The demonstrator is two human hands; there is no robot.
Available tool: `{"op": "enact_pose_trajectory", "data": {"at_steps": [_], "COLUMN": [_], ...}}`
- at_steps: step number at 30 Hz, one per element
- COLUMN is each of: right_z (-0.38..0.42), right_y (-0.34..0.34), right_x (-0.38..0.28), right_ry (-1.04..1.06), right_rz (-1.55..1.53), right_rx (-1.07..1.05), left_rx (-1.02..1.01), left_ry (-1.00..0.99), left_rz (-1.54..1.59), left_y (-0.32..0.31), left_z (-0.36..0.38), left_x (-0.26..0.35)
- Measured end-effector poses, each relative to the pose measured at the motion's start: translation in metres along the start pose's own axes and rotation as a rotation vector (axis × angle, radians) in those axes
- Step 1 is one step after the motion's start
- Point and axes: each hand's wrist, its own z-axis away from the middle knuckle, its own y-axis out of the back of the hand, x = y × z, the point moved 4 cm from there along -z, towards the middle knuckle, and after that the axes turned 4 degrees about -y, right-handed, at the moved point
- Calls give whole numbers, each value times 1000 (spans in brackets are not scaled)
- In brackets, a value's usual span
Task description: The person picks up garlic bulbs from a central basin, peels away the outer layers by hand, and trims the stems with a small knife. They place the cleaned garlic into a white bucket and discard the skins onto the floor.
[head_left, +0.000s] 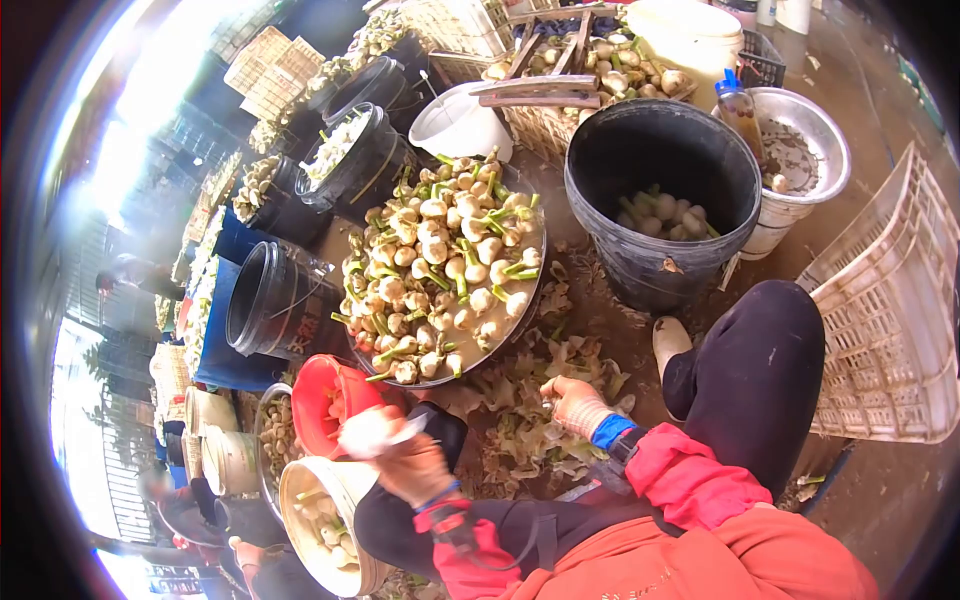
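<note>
My left hand (408,464), in an orange glove, is smeared by motion. It is over my left knee, beside a red bucket (325,408) and a cream bucket (368,482) with peeled garlic bulbs (335,535) in it. Something whitish blurs at its fingertips. My right hand (580,407), gloved too, is closed above loose garlic skins (535,440) on the ground; a small thing at its fingertips is too little to make out. Ahead of both hands lies a wide round tray (525,320) heaped with garlic bulbs (432,250) with green stem stubs.
A large black bucket (610,235) holding pale bulbs stands ahead. Right of it are a metal basin (838,140) and a bottle with a blue cap (738,115). A white plastic crate (890,330) leans by my right knee. More buckets and crates line the left.
</note>
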Motion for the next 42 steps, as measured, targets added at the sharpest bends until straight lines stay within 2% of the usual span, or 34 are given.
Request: {"op": "enact_pose_trajectory", "data": {"at_steps": [1,3,5,7,8,9,10,11,12,13,15,18,19,20,21,22,23,24,25,27,29,30,31,33,34,35,37,39,41,42], "right_z": [-2,-7,0,2,4,4,0,-1,-1,0,2,2,-1,-4,-12,-4,2,-1,6,3,14,28,27,18,18,18,23,26,28,35], "right_y": [-1,-4,-9,-12,-12,-12,-14,-15,-14,-13,-11,-13,-11,-12,-14,-10,-7,-8,-7,-13,-11,-11,-11,-13,-14,-14,-14,-4,-2,-3], "right_x": [4,5,-5,-11,-13,-14,-10,-10,-11,-12,-19,-16,-16,-17,-15,-28,-44,-43,-53,-56,-63,-76,-73,-52,-54,-51,-52,-60,-66,-73], "right_ry": [30,-1,76,53,41,29,52,51,10,-31,-76,-61,87,240,264,330,289,261,285,601,433,321,331,270,390,316,188,405,416,368], "right_rz": [84,138,478,539,535,530,491,495,438,380,391,367,324,276,211,105,50,-33,-92,-222,-326,-306,-301,-573,-457,-535,-669,-282,-160,-281], "right_rx": [-35,-105,-164,-196,-194,-191,-172,-178,-179,-177,-175,-218,-114,-24,-10,47,35,0,-23,48,-102,-102,-105,-191,-160,-167,-292,-133,-7,-14], "left_rx": [-187,77,228,115,-13,183,236,126,-149,-334,-429,-421,-376,-422,-457,-434,-442,-481,-477,-439,-318,-227,-141,-671,-769,-791,-538,-531,-620,-616], "left_ry": [113,-251,-322,-103,175,178,230,229,183,-35,296,231,209,100,-6,13,30,70,213,495,698,695,690,61,139,145,312,189,183,128], "left_rz": [580,549,392,160,108,-223,-499,-784,-1628,-1969,-2325,-2204,-2113,-2031,-1870,-1699,-1660,-1620,-1499,-1258,-868,-696,-521,-1367,-1423,-1395,-1306,-1349,-1491,-1539], "left_y": [11,-2,1,15,32,13,16,47,39,53,38,54,66,74,68,60,36,12,-3,-34,-23,-29,-34,-32,-35,-35,-22,-21,-30,-26], "left_z": [-20,-23,-34,-47,-69,-57,-49,-55,-59,-61,-58,-68,-73,-74,-70,-61,-49,-39,-26,3,25,33,42,44,49,54,60,59,56,59], "left_x": [21,55,61,37,11,-17,-38,-67,-88,-109,-127,-131,-127,-125,-119,-117,-109,-103,-100,-94,-102,-98,-95,-88,-93,-94,-98,-95,-92,-94]}}
